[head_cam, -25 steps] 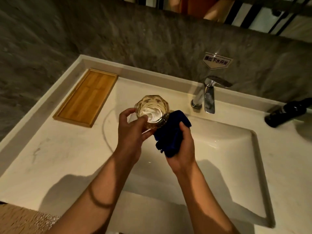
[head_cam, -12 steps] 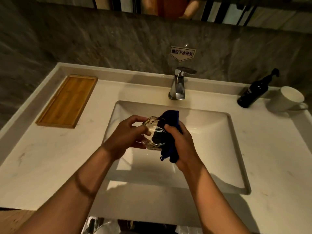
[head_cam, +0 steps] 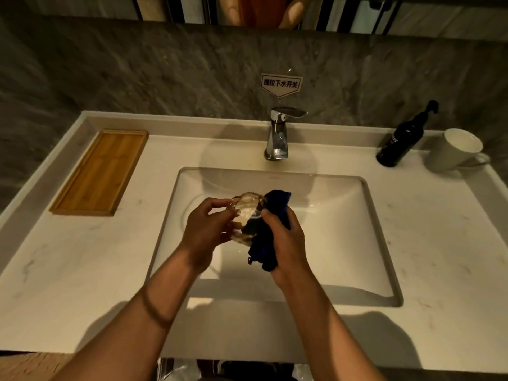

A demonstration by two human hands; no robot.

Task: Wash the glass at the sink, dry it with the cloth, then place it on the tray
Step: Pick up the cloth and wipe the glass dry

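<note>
Above the sink (head_cam: 365, 243), forward of the faucet (head_cam: 277, 133), both hands meet over the left half of the basin. The left hand (head_cam: 204, 232) comes in from the lower left with forearm angled up toward the faucet; fingers curl round the glass (head_cam: 246, 213) from its left side, thumb and forefinger pinched on the near wall. The right hand (head_cam: 286, 240) comes in from the lower right, wrist bent inward, fist closed round the blue cloth (head_cam: 270, 235), with the thumb pressing cloth against the right side of the glass.

The glass is held clear of the basin, between the two hands, lying tilted rather than upright. Its long axis appears to run from the left hand toward the cloth, the mouth probably facing the cloth; motion blur and glare prevent a firm reading. The cloth bunches against and partly into that end, with a loose tail hanging below the right palm.

Left of the faucet, on the counter (head_cam: 82, 270), the wooden tray (head_cam: 101, 171) sits flat, well apart from the hands. Right of the faucet stand a dark pump bottle (head_cam: 398, 141) and, just beside it, a white mug (head_cam: 453, 149).
</note>
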